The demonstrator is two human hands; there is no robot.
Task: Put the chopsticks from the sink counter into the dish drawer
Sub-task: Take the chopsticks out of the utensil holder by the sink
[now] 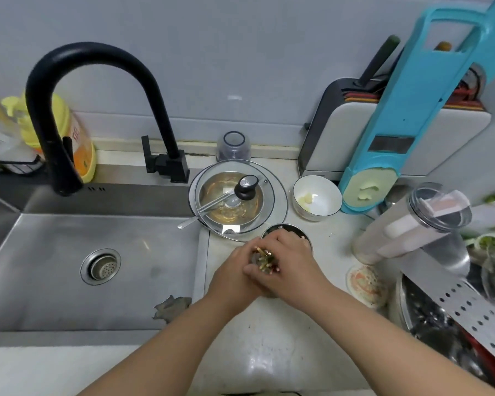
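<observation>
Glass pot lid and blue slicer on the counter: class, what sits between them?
In the head view, a white bowl holding a few pale food pieces sits on the counter between the glass pot lid and the blue slicer.

Both hands, left hand (pixel 235 277) and right hand (pixel 290 260), clasped around chopsticks (pixel 265 260), beside steel sink (pixel 55 252)

Both hands — left hand (pixel 235 277), right hand (pixel 290 261) — clasped together, forearms converging

Your pale surface (pixel 269 332) beside the steel sink (pixel 69 267) carries a lidded pan (pixel 237 200), a white bowl (pixel 317 198), a small clear jar (pixel 233 145), a knife block (pixel 383 130) and a teal slicer (pixel 383 155) leaning against it.
</observation>
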